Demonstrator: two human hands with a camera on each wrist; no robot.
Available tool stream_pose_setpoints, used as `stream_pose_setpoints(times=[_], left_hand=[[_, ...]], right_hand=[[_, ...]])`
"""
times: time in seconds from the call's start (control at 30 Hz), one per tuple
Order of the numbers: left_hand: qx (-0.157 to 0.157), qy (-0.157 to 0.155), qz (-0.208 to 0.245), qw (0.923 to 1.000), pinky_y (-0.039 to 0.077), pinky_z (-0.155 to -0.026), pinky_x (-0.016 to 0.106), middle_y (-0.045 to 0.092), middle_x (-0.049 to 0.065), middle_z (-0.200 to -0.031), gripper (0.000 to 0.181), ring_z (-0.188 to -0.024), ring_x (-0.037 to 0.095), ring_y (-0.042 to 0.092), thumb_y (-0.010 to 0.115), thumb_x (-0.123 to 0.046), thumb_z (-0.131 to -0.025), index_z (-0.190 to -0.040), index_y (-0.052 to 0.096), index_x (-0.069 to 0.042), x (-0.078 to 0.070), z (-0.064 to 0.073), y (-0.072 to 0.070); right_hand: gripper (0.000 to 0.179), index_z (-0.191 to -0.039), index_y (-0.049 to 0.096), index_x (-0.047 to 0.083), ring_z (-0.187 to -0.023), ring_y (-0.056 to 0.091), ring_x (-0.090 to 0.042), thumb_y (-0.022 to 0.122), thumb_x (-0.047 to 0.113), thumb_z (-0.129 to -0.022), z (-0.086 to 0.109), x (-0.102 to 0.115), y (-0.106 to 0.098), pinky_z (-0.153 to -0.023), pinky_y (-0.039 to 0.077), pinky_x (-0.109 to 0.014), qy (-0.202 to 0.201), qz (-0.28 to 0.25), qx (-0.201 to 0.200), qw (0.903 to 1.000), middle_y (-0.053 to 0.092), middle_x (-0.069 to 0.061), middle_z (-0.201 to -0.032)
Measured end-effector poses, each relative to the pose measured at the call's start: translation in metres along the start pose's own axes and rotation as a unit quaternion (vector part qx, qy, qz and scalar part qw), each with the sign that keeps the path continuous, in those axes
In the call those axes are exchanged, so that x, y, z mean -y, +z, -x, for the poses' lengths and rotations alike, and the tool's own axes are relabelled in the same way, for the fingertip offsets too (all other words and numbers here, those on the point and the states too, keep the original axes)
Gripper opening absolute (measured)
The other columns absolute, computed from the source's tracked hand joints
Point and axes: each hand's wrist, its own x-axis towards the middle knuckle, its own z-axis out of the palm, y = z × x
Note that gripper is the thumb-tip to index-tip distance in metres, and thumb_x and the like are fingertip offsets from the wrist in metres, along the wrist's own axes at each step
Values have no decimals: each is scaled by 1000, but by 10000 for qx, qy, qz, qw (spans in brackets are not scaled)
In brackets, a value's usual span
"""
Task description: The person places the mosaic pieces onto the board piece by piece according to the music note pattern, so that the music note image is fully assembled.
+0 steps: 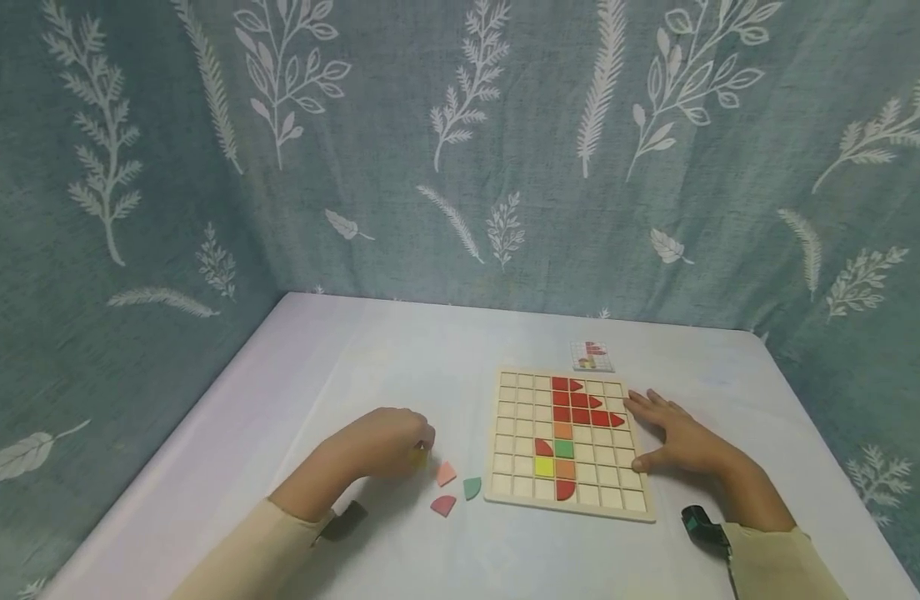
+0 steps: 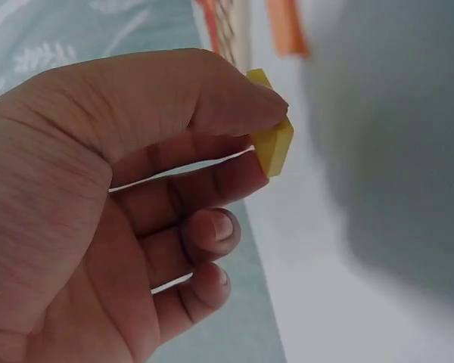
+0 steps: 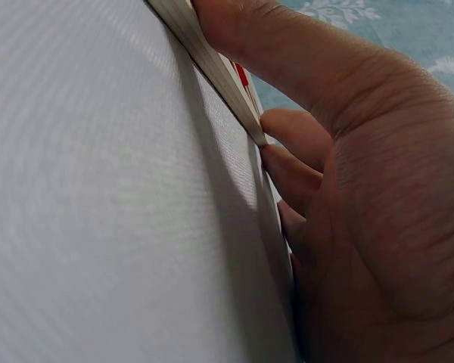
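Observation:
My left hand (image 1: 388,442) pinches a small yellow block (image 2: 273,147) between thumb and fingers, just above the tabletop left of the board. In the left wrist view the block is seen almost edge-on, partly covered by the thumb. The wooden grid board (image 1: 523,417) lies flat and holds red, orange, green and yellow pieces in its middle columns. My right hand (image 1: 681,437) rests at the board's right edge, thumb and fingertips touching its side, fingers mostly extended. Close by the left hand lie a pink piece (image 1: 446,474), a red quarter-round piece (image 1: 443,505) and a green quarter-round piece (image 1: 472,487).
Behind the board lies a small pattern card (image 1: 592,357) printed with a coloured grid design. The white table (image 1: 400,350) ends at a leaf-patterned curtain (image 1: 400,167) at the back and sides.

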Motion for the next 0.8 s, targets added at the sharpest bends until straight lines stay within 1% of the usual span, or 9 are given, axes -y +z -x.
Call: stream_pose_setpoints(times=[0.1, 0.17, 0.2, 0.3, 0.37, 0.47, 0.6, 0.7, 0.8], left_hand=[[273, -170, 46, 9995, 45, -59, 27, 53, -10, -70, 12, -62, 10, 47, 78, -18, -77, -85, 70, -22, -18, -17, -2], [469, -228, 64, 9986, 44, -58, 26, 52, -10, -71, 21, -63, 11, 48, 83, -18, -73, -90, 71, -22, -29, -27, -2], [534, -177, 27, 9984, 45, -59, 25, 53, -12, -72, 28, -64, 11, 48, 85, -16, -71, -94, 72, -22, -34, -31, -1], [618, 173, -190, 9978, 45, -61, 24, 52, -12, -74, 28, -65, 10, 49, 79, -8, -75, -98, 71, -22, -49, -44, 1], [581, 553, -430, 9959, 44, -61, 23, 52, -12, -74, 24, -65, 9, 48, 76, -9, -78, -97, 70, -23, -59, -53, 3], [519, 936, -615, 9923, 44, -61, 23, 53, -12, -74, 18, -65, 10, 47, 76, -15, -82, -97, 71, -23, -76, -67, 5], [411, 1263, -507, 9898, 43, -62, 23, 55, -12, -76, 14, -67, 9, 47, 74, -17, -85, -97, 72, -24, -94, -84, 8], [333, 1554, -631, 9853, 39, -59, 23, 53, -12, -74, 9, -64, 9, 44, 68, -17, -88, -93, 70, -24, -103, -91, 11], [223, 1825, -790, 9798, 36, -55, 23, 50, -12, -71, 8, -61, 9, 41, 66, -17, -89, -91, 68, -24, -111, -95, 14]], right_hand=[[116, -151, 34, 7, -143, 5, -46, 83, 60, -60, -1, 1, 2, -106, 7, -68, 52, -28, 20, 10000, 21, -19, -157], [116, -151, 34, 7, -143, 5, -46, 82, 60, -60, -2, 2, 3, -106, 7, -68, 66, -42, 47, 10000, 21, -19, -157], [116, -151, 34, 7, -143, 5, -46, 82, 60, -60, -2, 2, 3, -107, 7, -67, 68, -32, 56, 10000, 21, -19, -157], [117, -151, 33, 7, -143, 4, -45, 82, 61, -60, -3, 3, 4, -108, 6, -66, 92, -24, 70, 9999, 20, -18, -157], [117, -151, 34, 6, -143, 5, -45, 82, 61, -60, -3, 3, 4, -108, 5, -65, 101, -31, 54, 9999, 21, -18, -157], [117, -150, 34, 6, -143, 5, -44, 82, 61, -59, -2, 1, 3, -108, 5, -65, 105, -16, 17, 9999, 22, -18, -157], [116, -151, 35, 8, -143, 6, -44, 82, 62, -59, -3, -4, 3, -107, 7, -67, 102, 44, -17, 9999, 22, -17, -157], [117, -151, 34, 9, -143, 5, -44, 81, 63, -59, -3, -6, 3, -107, 8, -67, 139, 76, -1, 9999, 21, -16, -158], [117, -151, 34, 8, -143, 5, -44, 81, 63, -59, -3, -6, 1, -107, 8, -67, 162, 60, -10, 9999, 21, -16, -158]])
